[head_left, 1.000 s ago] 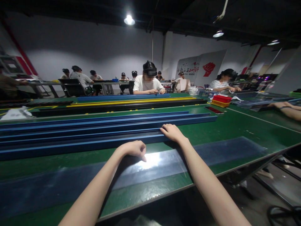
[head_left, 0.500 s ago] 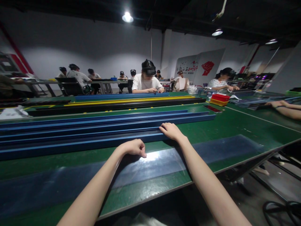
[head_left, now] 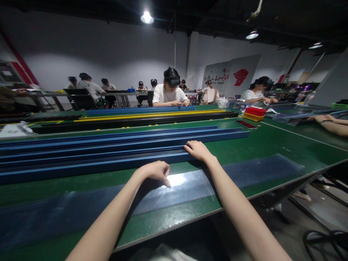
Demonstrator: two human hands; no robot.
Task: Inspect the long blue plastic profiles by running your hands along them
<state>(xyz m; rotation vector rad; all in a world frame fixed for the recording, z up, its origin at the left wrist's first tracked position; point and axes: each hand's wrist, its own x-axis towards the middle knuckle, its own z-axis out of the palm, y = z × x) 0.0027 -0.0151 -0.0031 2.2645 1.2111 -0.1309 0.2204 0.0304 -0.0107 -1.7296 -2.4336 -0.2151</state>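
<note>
A long clear plastic strip [head_left: 179, 190] lies flat along the front of the green table, glossy under the lamp. Over its far edge is my left hand [head_left: 156, 171], with fingers curled and the thumb pointing down at the strip, apart from the fingers. Nothing shows between them. My right hand [head_left: 198, 150] grips the right end of the nearest blue channel rail [head_left: 108, 162], its fingers over the top and partly hidden. Its forearm crosses above the strip. More blue rails [head_left: 228, 135] lie parallel just behind.
A yellow strip [head_left: 152, 115] and a black rail [head_left: 163, 121] lie farther back. Red and yellow bins [head_left: 254, 114] and a phone [head_left: 247, 124] sit at right. A co-worker [head_left: 170, 90] sits opposite; another person's hands [head_left: 322, 119] are at far right. The table edge [head_left: 261, 195] runs close in front.
My left thumb has moved down and away from the curled fingers, opening a gap. My right hand stays on the blue rail's end.
</note>
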